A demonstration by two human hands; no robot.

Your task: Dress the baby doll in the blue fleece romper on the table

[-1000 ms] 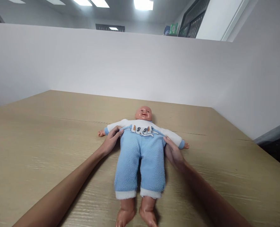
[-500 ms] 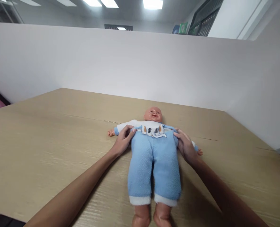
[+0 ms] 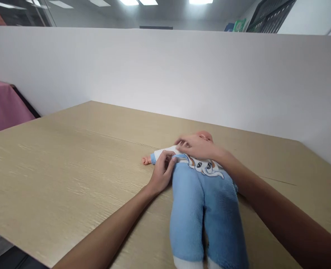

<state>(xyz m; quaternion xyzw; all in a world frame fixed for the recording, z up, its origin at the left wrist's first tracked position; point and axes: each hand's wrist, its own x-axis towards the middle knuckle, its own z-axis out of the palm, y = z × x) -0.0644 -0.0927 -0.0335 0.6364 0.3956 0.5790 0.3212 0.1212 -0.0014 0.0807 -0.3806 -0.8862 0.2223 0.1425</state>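
Note:
A baby doll (image 3: 203,194) lies on its back on the wooden table (image 3: 70,164), head away from me, in light blue fleece trousers and a white top with an elephant patch. My left hand (image 3: 163,172) pinches the trouser waistband at the doll's left side, fingers closed on the cloth. My right hand (image 3: 197,146) reaches across the doll's chest, just below its head, fingers curled on the white top near the shoulder. The doll's head is mostly hidden behind that hand.
A white partition wall (image 3: 182,74) runs along the table's far edge and right side. A pink-covered surface (image 3: 3,104) stands beyond the table at the far left. The table's near left edge drops to the floor.
My right hand has left the doll's right side and crossed over its chest to the far shoulder. My left hand stays on the waistband. The view has shifted left and closer.

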